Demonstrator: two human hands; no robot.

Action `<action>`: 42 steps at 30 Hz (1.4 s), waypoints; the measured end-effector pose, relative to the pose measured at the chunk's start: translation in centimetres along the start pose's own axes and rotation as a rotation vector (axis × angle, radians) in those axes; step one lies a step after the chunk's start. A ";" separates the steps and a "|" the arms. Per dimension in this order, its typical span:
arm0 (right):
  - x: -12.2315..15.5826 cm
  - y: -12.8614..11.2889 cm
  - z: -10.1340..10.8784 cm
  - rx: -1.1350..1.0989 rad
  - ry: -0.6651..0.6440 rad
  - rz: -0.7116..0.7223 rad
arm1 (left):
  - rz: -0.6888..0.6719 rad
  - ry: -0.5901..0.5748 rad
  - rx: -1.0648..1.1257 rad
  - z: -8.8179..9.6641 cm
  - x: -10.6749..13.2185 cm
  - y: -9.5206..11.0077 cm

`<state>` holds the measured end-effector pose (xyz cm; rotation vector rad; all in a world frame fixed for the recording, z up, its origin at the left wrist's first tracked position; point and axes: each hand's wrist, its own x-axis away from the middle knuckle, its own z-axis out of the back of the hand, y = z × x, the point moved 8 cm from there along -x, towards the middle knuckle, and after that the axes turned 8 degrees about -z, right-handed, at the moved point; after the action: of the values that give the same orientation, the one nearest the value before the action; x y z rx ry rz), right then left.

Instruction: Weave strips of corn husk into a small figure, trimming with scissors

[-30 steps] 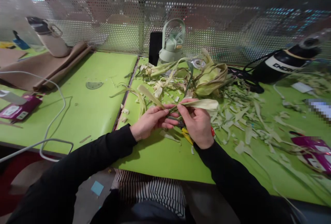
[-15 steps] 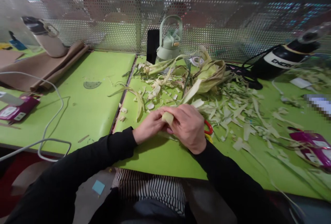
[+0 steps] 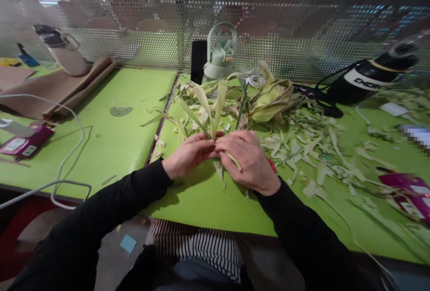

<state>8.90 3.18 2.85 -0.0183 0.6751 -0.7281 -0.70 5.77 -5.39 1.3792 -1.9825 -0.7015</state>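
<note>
My left hand [image 3: 186, 154] pinches the base of a small bundle of corn husk strips [image 3: 219, 105], whose pale ends fan upward and away from me. Against the same base, my right hand [image 3: 250, 161] is closed, fingertips touching the left ones. A pale strip end [image 3: 234, 160] sticks out along the right hand's fingers, and another bit of husk [image 3: 219, 172] hangs below the hands. The exact grip point is hidden by my fingers. Just behind the right hand shows a red loop handle [image 3: 273, 166], mostly covered. Beyond the hands lies a heap of dried corn husks [image 3: 273, 102].
Husk scraps [image 3: 312, 147] cover the right side of the green table [image 3: 198, 201]. A pale green bottle [image 3: 218, 64] and a dark phone-like slab [image 3: 199, 60] stand by the perforated screen. A black bottle [image 3: 366, 78] leans at right. A white cable [image 3: 82, 134] loops at left.
The held husk has turned from a short, folded piece between my hands into strips fanning upward. My hands have shifted slightly apart, the right one outward.
</note>
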 end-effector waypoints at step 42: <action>0.7 4.5 -1.3 -0.215 0.073 -0.542 | 0.010 -0.191 -0.346 -1.1 0.4 -1.2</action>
<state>11.27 6.40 0.29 -0.3859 0.8267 -1.1754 0.79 4.97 -5.43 1.1283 -1.8942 -1.1483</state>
